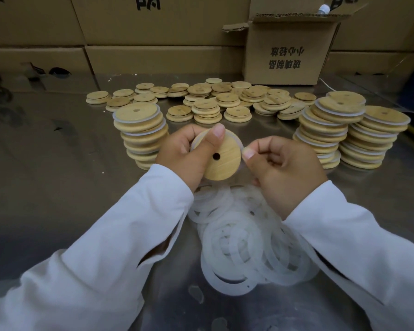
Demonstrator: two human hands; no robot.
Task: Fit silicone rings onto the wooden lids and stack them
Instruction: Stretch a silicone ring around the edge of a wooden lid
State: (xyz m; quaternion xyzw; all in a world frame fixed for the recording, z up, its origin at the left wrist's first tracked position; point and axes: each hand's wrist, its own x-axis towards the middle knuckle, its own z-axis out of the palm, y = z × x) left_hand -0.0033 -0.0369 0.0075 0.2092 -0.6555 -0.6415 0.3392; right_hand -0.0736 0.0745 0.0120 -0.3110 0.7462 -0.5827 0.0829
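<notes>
Fingers of the left hand (pixel 182 156) curl behind a wooden lid (pixel 225 163) while the thumb lies across its upper face, gripping it above the middle of the bench (pixel 58 163). The lid is a round disc with no long axis; its broad face is tilted up toward the camera, the small dark hole near its centre showing, its top edge leaning toward the far edge of the bench. A translucent silicone ring (pixel 193 142) shows along the lid's upper left rim and its right rim. The right hand (pixel 282 168) is closed, thumb and forefinger pinching that ring at the lid's right edge. Both arms wear white sleeves (pixel 105 235). Below the hands, toward the near edge, lies a loose pile of rings (pixel 244 247). A left stack (pixel 141 134) of ringed lids stands just behind the left hand, leaning; two taller right stacks (pixel 344 132) stand side by side toward the right edge. Loose lids (pixel 213 101) without visible rings are spread toward the far edge. The bench is shiny metal. An open carton (pixel 287 51) with printed characters sits at its far right, and cardboard boxes (pixel 153 25) line the far edge.
</notes>
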